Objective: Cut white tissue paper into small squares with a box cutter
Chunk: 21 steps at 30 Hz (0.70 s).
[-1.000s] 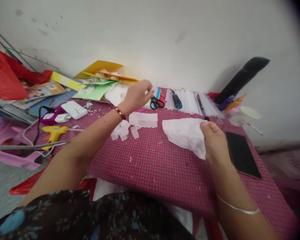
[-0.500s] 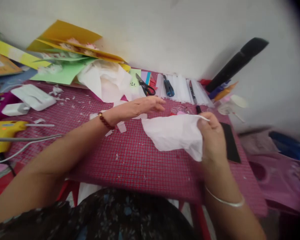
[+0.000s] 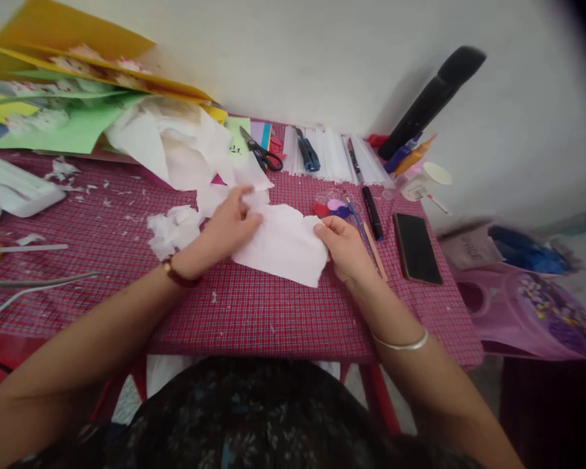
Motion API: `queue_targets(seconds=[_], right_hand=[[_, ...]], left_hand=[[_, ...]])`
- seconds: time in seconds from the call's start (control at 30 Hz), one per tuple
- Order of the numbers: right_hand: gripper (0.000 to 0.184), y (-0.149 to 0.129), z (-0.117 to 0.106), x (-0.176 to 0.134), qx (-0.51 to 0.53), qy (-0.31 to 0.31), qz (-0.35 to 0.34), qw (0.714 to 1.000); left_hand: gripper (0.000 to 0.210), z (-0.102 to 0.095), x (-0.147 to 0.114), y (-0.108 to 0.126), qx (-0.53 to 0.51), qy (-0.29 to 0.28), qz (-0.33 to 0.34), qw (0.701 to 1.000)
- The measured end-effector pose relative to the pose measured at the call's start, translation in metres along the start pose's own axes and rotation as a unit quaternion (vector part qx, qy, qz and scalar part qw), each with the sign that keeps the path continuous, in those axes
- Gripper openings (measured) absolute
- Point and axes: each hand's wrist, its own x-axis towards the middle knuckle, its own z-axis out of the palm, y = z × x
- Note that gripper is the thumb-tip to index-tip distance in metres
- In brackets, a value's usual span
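A torn-edged sheet of white paper (image 3: 283,244) lies nearly flat over the middle of the checked tablecloth. My right hand (image 3: 344,244) pinches its right edge between thumb and fingers. At the sheet's left end is my left hand (image 3: 232,225), slightly blurred, its thumb and fingers apart; the thumb is over the paper, but whether it presses cannot be made out. Crumpled white paper pieces (image 3: 176,228) sit just left of that hand. Behind it a larger white sheet (image 3: 185,140) leans over the coloured papers.
Scissors (image 3: 261,151), a blue-black cutter (image 3: 307,153) and a black marker (image 3: 372,212) lie toward the wall. A phone (image 3: 417,249) rests at the right. Green paper (image 3: 78,124) is piled back left; a glue stick (image 3: 32,248) pokes out of a yellow glue gun.
My right hand has brought the white paper left and down onto the cloth. My left hand has come to the sheet's left end. The view has shifted right.
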Motion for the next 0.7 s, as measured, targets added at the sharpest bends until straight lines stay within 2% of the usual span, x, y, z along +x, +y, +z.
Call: queue_targets(seconds=[0.07,0.13,0.2,0.3,0.37,0.5,0.7], right_hand=[[0.02,0.005,0.003,0.001,-0.023,-0.006,-0.008,1.0],[0.023,0.007,0.004,0.002,-0.032,-0.016,-0.024,0.999],[0.027,0.007,0.003,0.001,-0.029,-0.033,-0.037,0.998],[0.035,0.002,0.002,-0.003,-0.004,-0.078,-0.031,0.996],[0.036,-0.001,0.002,-0.007,0.007,-0.13,-0.014,0.991],[0.029,-0.004,0.003,-0.012,0.008,-0.209,0.013,0.978],[0.024,-0.002,0.005,-0.015,-0.023,-0.213,0.01,0.977]], left_hand=[[0.038,-0.002,-0.004,-0.001,0.095,0.082,0.134,0.983],[0.02,0.002,-0.012,0.001,0.109,0.049,0.174,0.977],[0.002,0.013,-0.022,0.002,0.073,-0.047,0.141,0.986],[0.008,0.032,-0.033,-0.003,-0.021,-0.189,0.053,0.98],[0.01,0.042,-0.034,-0.009,-0.079,-0.243,0.009,0.967],[0.009,0.046,-0.027,-0.013,-0.128,-0.266,-0.025,0.955],[0.018,0.04,-0.024,-0.007,-0.119,-0.27,-0.053,0.954]])
